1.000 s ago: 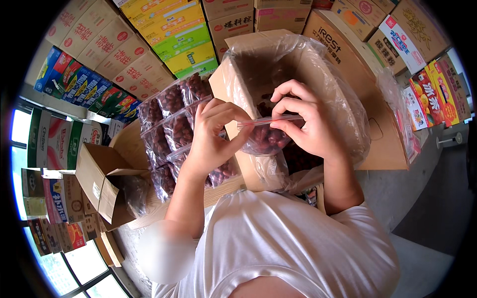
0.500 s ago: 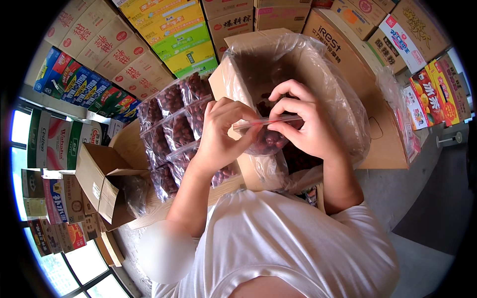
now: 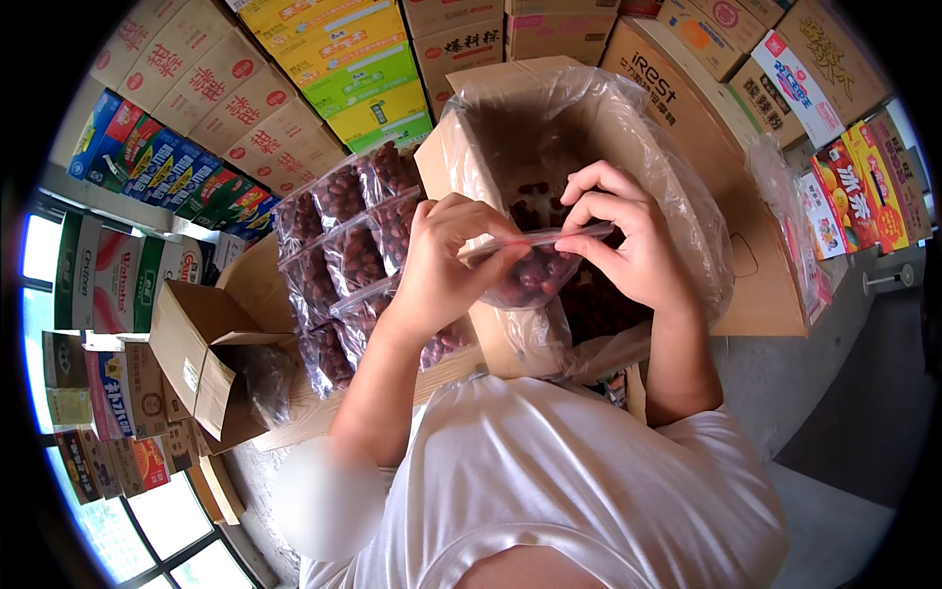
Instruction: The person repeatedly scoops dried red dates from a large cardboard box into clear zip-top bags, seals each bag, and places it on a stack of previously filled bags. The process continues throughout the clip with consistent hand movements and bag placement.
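Item: small clear bag (image 3: pixel 530 270) of dark red fruit, held above a large lined carton (image 3: pixel 589 128).

Left hand (image 3: pixel 442 260): closed in a pinch on the bag's left top edge, thumb and fingers pressed along the seal strip.
Right hand (image 3: pixel 618 240): closed in a pinch on the right end of the same strip, fingertips bent down over it. The bag hangs between the two hands, its belly sagging full.

Risks, as judged: the strip may close unevenly if fruit or a plastic fold sits in the track, leaving a gap. The bag looks heavy for its mouth; a slack pinch could let it tip and spill fruit back into the carton. Sticky fruit skin on the fingers could foul the seal.

Surroundings: the carton holds a loose clear liner (image 3: pixel 687 196) with more dark fruit (image 3: pixel 599 304) inside. Just to the left, a stack of filled bags (image 3: pixel 343 245) lies in rows, touching one another. An open small box (image 3: pixel 201 363) stands lower left.

Surface: what carries the carton is hidden; grey floor (image 3: pixel 844 393) shows at right.

Room: a storeroom, walled with stacked printed cartons (image 3: pixel 324 59) in yellow, green, blue and brown; windows (image 3: pixel 167 520) give daylight at lower left.
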A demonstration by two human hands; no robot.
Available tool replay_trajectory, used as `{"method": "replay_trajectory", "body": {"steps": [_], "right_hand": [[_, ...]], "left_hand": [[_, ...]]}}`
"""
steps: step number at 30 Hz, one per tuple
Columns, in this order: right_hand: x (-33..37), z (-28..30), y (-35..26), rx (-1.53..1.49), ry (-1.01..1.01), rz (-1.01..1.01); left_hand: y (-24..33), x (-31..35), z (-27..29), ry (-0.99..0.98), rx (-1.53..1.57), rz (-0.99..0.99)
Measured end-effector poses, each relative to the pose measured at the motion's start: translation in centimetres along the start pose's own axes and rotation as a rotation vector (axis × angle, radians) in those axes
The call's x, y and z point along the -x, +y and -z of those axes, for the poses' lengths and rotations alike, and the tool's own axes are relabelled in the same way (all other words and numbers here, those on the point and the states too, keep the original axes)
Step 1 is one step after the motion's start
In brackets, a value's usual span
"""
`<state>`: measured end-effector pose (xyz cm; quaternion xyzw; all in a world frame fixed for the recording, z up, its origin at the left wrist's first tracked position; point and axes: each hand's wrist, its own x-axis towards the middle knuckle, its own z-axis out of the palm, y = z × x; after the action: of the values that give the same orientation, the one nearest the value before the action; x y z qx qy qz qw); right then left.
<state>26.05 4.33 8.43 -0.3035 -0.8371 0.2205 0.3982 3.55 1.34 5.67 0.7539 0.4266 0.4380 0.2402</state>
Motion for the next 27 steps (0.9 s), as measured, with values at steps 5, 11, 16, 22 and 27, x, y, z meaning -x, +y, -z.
{"method": "replay_trajectory", "body": {"steps": [5, 11, 16, 22, 27], "right_hand": [[0.5, 0.1, 0.3, -0.025, 0.005, -0.067], [1.4, 1.7, 1.0, -0.047, -0.029, -0.138], [1.5, 0.5, 0.8, -0.127, 0.063, -0.111], [0.4, -2.3, 0.1, -0.210, 0.133, -0.029], [-0.8, -6.6, -1.4, -0.466, 0.043, -0.088]], "left_hand": [[-0.2, 0.6, 1.0, 0.080, -0.039, 0.069], [-0.7, 1.2, 1.5, 0.104, -0.037, 0.057], [-2.2, 2.8, 1.4, 0.204, 0.158, 0.128], [-2.0, 4.2, 3.8, 0.256, 0.164, 0.091], [-1.8, 6.4, 7.2, 0.313, 0.161, 0.102]]}}
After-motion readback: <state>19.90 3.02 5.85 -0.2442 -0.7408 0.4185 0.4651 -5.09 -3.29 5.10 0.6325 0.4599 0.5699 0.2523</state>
